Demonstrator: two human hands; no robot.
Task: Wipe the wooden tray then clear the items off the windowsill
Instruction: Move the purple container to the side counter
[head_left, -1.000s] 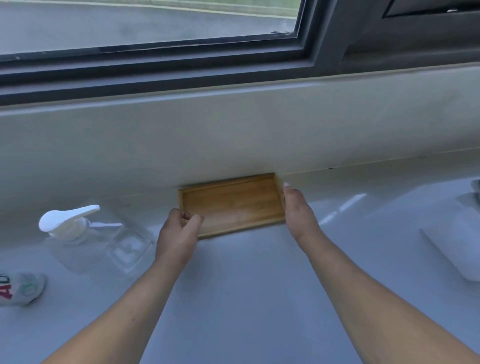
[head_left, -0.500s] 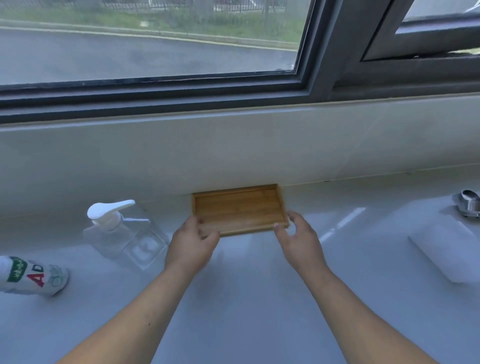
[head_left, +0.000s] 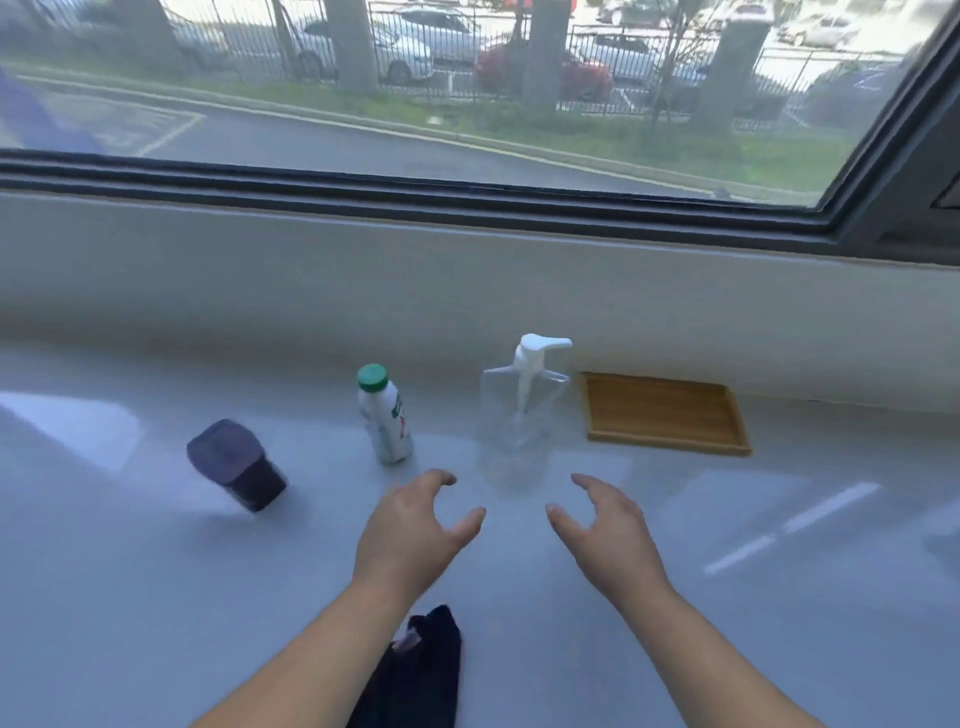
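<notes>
The wooden tray lies flat and bare against the back wall, right of centre. Left of it stands a clear pump bottle with a white pump head. Further left stands a small white bottle with a green cap, and a dark jar with a flat lid. My left hand and my right hand hover open, fingers curled, on either side of the space just in front of the pump bottle, touching nothing. A dark cloth lies on the sill under my left forearm.
The pale glossy windowsill runs across the whole view. Behind it rises a low white wall and a dark window frame with the street outside.
Both hands have let go of the tray and drawn back toward me, leftward to the pump bottle. The view has swung left, bringing the white bottle, dark jar and cloth into sight.
</notes>
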